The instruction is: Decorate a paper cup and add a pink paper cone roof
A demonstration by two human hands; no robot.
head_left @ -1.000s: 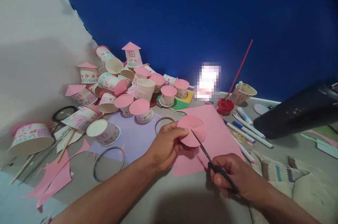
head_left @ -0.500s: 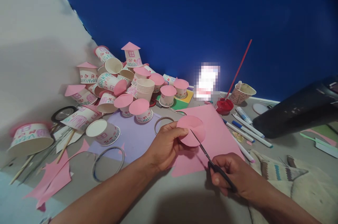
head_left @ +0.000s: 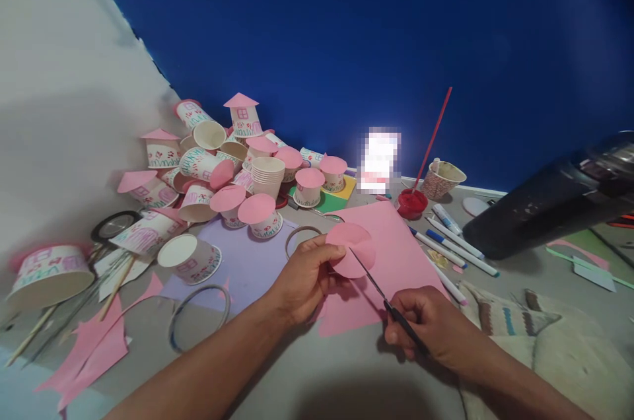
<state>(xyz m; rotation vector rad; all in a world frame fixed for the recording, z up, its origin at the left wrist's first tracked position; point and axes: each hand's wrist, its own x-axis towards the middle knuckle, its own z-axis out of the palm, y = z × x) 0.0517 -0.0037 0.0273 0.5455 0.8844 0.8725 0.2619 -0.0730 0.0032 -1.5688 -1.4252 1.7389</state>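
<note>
A pink paper circle (head_left: 357, 240) is pinched at its left edge between the thumb and fingers of my left hand (head_left: 310, 275). My right hand (head_left: 421, 324) grips black-handled scissors (head_left: 371, 280), whose blades lie across the circle from its lower right edge, the tip near the middle. Beneath both hands a larger pink sheet (head_left: 396, 255) rests on the table. To the left stand and lie many paper cups with drawn windows and flowers, among them an upright cup with a flat pink disc (head_left: 256, 208) on top.
A purple sheet (head_left: 203, 288), tape rings (head_left: 172, 327) and pink scraps (head_left: 99, 347) lie left. On the right are a red paint pot (head_left: 412, 205) with a brush, several markers (head_left: 460, 255), a black bottle (head_left: 535, 202) and a cloth (head_left: 569, 354). A blurred bright screen (head_left: 379, 159) stands at the back.
The whole view has shifted slightly, so things sit a little lower and further left. My hands keep the same hold, with the scissors still across the circle.
</note>
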